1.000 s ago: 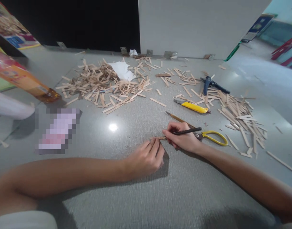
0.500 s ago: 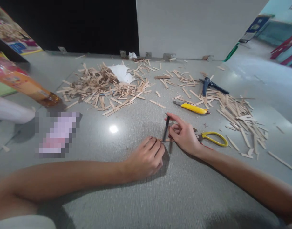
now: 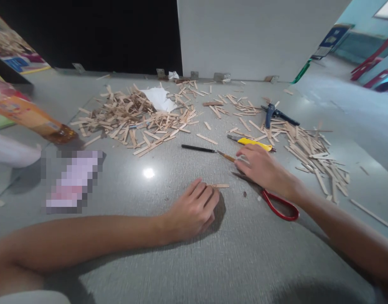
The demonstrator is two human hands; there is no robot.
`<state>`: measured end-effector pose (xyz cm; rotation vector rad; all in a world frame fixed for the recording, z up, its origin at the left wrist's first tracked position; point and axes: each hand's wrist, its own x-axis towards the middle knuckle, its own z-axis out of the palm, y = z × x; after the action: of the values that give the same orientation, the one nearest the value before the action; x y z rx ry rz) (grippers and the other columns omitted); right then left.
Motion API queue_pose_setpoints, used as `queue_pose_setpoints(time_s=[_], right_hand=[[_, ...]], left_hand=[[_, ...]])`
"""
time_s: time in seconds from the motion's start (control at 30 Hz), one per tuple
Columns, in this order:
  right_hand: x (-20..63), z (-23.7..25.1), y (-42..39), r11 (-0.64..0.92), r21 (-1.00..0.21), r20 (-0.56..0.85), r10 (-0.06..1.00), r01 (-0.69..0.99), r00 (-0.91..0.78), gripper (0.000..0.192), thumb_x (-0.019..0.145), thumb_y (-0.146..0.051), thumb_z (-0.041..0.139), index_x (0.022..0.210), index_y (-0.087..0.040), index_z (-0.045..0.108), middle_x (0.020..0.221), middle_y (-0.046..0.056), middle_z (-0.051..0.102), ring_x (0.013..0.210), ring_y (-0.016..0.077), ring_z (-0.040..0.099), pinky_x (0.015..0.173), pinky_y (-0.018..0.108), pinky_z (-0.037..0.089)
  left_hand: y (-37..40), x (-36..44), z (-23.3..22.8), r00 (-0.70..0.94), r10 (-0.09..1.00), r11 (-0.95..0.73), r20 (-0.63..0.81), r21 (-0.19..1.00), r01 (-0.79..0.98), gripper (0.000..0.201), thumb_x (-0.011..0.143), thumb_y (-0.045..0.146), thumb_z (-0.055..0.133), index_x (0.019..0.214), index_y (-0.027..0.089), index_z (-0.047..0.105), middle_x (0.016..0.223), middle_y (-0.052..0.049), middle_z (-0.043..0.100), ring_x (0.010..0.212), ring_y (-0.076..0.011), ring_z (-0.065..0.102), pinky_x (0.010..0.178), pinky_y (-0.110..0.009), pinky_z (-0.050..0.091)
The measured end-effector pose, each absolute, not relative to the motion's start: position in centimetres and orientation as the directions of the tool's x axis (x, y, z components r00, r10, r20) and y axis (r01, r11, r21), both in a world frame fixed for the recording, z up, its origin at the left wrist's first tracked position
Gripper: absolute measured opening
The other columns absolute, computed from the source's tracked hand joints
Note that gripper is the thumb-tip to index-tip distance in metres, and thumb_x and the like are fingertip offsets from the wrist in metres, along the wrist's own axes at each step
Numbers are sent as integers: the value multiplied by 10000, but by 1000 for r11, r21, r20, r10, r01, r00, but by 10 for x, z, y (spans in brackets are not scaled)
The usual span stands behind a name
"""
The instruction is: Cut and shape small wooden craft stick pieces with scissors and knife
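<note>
A grey speckled floor [image 3: 187, 261] carries everything. At ten to twelve o'clock lies a heap of wooden sticks [image 3: 133, 120] with white paper [image 3: 158, 98] on it; at two o'clock, more sticks [image 3: 310, 147], a yellow utility knife [image 3: 255, 143] and a blue tool [image 3: 271, 113]. Near centre lie a black pen [image 3: 198, 148], a pencil [image 3: 227, 157], one short stick [image 3: 219, 185] and red-handled scissors [image 3: 280, 207].

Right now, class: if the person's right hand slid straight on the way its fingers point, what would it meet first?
The right hand points up-left. It would likely first meet the brown wooden pencil by its fingertips, then the thin black pen; depth is uncertain.
</note>
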<state>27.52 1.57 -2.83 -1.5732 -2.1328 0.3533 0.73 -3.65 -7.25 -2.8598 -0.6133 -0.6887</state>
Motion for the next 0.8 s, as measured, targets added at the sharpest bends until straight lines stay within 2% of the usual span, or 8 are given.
queue_pose_setpoints(time_s=[0.1, 0.17, 0.23, 0.33, 0.5, 0.67, 0.8], right_hand=[[285, -32, 20, 319, -391, 153, 947, 863, -281, 143, 908, -225, 656, 784, -250, 589, 859, 93, 710, 830, 299, 682, 779, 414, 535], [287, -33, 21, 315, -358, 145, 949, 879, -282, 143, 961, -189, 567, 831, -247, 583, 817, 83, 688, 722, 264, 638, 682, 380, 484], [289, -33, 20, 319, -335, 138, 948, 887, -288, 140, 993, -175, 522, 900, -230, 612, 812, 93, 694, 688, 256, 622, 648, 372, 454], [290, -33, 22, 353, -321, 118, 936, 879, -332, 150, 1007, -201, 538, 926, -215, 664, 891, 114, 728, 767, 265, 657, 691, 369, 475], [290, -36, 26, 392, -321, 105, 919, 862, -379, 273, 1016, -228, 541, 786, -225, 687, 846, 83, 708, 762, 245, 639, 706, 357, 493], [289, -35, 24, 380, -366, 91, 923, 850, -374, 151, 961, -212, 661, 831, -215, 736, 872, 97, 745, 810, 273, 687, 738, 375, 523], [289, -39, 27, 320, -412, 131, 947, 853, -293, 106, 925, -177, 659, 945, -217, 755, 888, 98, 754, 839, 288, 703, 777, 388, 541]], left_hand=[[-36, 7, -73, 811, 362, -909, 459, -18, 416, 387, 961, 117, 485, 1284, 15, 672, 1133, -187, 767, 1069, -331, 711, 1107, -518, 552], [-36, 7, -74, 817, 368, -912, 443, 3, 410, 397, 961, 117, 493, 1307, 12, 658, 1142, -193, 760, 1088, -337, 708, 1125, -540, 545], [-36, 6, -74, 828, 379, -915, 413, 30, 403, 412, 968, 125, 509, 1341, 10, 642, 1173, -207, 751, 1125, -347, 701, 1148, -569, 527], [-37, 5, -75, 839, 399, -912, 372, 61, 406, 429, 979, 135, 533, 1381, 22, 627, 1231, -220, 740, 1185, -358, 688, 1181, -603, 494], [-38, 5, -76, 833, 400, -909, 383, 50, 414, 446, 992, 138, 506, 1400, -1, 617, 1232, -228, 748, 1182, -358, 699, 1177, -608, 503], [-36, 6, -77, 821, 401, -906, 407, 45, 421, 450, 1002, 133, 463, 1399, -17, 613, 1211, -226, 741, 1162, -355, 702, 1165, -611, 538], [-35, 6, -78, 814, 412, -904, 409, 70, 422, 433, 1006, 143, 472, 1380, -13, 626, 1209, -227, 723, 1185, -366, 693, 1164, -624, 549]])
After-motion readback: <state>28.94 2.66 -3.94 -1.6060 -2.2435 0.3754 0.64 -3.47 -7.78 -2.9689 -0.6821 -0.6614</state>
